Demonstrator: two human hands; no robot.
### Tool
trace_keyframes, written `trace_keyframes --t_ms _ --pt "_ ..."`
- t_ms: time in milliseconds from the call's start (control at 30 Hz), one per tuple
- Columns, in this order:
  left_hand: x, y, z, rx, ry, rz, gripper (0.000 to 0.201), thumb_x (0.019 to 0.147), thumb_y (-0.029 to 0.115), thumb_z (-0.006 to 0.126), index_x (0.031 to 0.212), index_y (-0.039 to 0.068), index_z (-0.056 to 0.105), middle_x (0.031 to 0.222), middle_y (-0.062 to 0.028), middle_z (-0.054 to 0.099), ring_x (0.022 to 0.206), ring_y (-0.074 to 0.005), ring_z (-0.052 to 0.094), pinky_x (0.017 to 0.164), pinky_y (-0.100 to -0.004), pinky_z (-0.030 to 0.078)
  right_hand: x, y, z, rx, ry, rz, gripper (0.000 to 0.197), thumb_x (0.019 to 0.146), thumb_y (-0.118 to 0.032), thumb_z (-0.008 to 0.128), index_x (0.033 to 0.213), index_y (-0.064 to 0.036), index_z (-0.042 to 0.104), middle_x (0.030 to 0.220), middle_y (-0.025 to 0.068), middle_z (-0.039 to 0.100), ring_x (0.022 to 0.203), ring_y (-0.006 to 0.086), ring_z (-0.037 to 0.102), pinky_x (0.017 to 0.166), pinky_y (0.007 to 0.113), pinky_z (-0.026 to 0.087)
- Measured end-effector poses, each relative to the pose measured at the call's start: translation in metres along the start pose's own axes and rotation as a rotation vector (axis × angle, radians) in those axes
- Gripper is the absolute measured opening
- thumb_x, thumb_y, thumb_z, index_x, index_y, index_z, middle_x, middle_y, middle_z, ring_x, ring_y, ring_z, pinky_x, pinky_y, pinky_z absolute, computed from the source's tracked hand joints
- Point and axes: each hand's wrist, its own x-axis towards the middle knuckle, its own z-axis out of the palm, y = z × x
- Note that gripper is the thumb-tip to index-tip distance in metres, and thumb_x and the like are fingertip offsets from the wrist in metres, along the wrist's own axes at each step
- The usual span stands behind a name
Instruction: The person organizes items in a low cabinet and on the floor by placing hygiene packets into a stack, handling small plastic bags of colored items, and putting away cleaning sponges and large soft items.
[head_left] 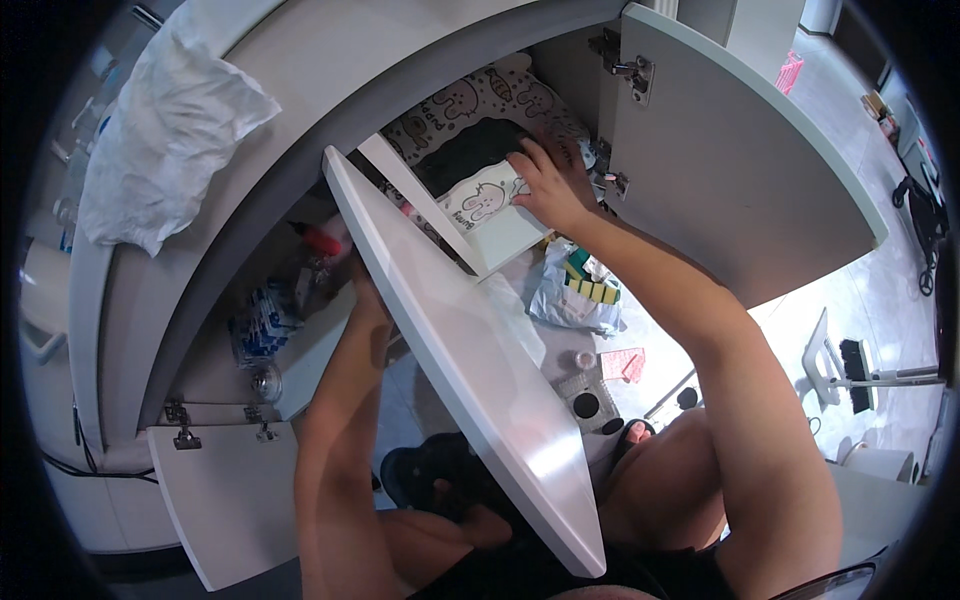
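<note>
My right hand (550, 188) reaches into the right part of a low cabinet. Its fingers are spread at the edge of a dark folded cloth (470, 155) and a shelf liner (487, 198) with cartoon animals. A pale cabinet door (460, 370) stands open between my arms. Behind it, my left hand (347, 250) is in the left compartment, mostly hidden and blurred. Close to it is a red object (318, 238) whose kind I cannot make out. Below that lie blue-and-white packets (265, 318) and a clear round container (266, 382).
Another open door (740, 150) flanks the right side, and a lower one (230, 505) hangs at left. On the floor are a plastic bag with sponges (575, 300), a pink packet (623, 365) and a brush (857, 375). A white bag (180, 130) lies on the countertop.
</note>
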Motion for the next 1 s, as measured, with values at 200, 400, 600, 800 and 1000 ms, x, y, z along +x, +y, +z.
trace_keyframes --t_ms 200,400,600,800,1000 --pt "0.007 0.02 0.009 0.205 0.026 0.148 0.062 0.087 0.034 0.073 0.137 0.003 0.055 0.145 -0.0252 0.051 0.133 -0.0416 0.047 0.115 -0.0529 0.037 0.007 0.004 0.0 0.119 -0.097 0.159 0.078 0.082 -0.03 0.08 0.152 -0.0213 0.047 0.164 0.0158 0.034 0.153 0.0386 0.029 0.125 0.059 0.018" --pt "-0.026 0.045 0.013 0.615 0.213 0.344 0.065 0.085 0.035 0.075 0.137 0.002 0.054 0.146 -0.0274 0.048 0.135 -0.044 0.045 0.116 -0.0545 0.034 -0.034 -0.001 -0.037 0.023 0.042 -0.049 0.081 0.078 -0.027 0.077 0.152 -0.0164 0.045 0.153 0.0187 0.042 0.14 0.0412 0.041 0.118 0.053 0.033" --pt "-0.034 -0.02 0.028 0.221 0.395 0.188 0.061 0.085 0.026 0.076 0.136 0.004 0.051 0.125 -0.0295 0.063 0.117 -0.044 0.062 0.099 -0.0506 0.048 -0.105 -0.007 -0.073 0.309 -0.006 -0.09 0.066 0.083 -0.016 0.075 0.144 -0.0116 0.051 0.149 0.0236 0.037 0.136 0.0441 0.042 0.115 0.05 0.038" --pt "-0.012 0.012 0.072 0.042 0.369 0.066 0.064 0.091 0.022 0.069 0.147 0.005 0.045 0.121 -0.0226 0.07 0.111 -0.0428 0.068 0.095 -0.0487 0.053 -0.225 0.017 -0.144 0.192 -0.163 0.098 0.054 0.082 -0.016 0.074 0.133 -0.0116 0.06 0.138 0.0214 0.05 0.13 0.04 0.051 0.108 0.047 0.046" --pt "-0.087 0.005 0.1 -0.285 0.295 -0.036 0.062 0.091 0.021 0.07 0.147 0.005 0.046 0.121 -0.0208 0.07 0.111 -0.0401 0.068 0.096 -0.0467 0.053 -0.362 0.015 -0.158 0.369 -0.138 0.682 0.039 0.091 -0.014 0.069 0.129 -0.0091 0.059 0.122 0.0122 0.055 0.097 0.022 0.062 0.08 0.034 0.055"
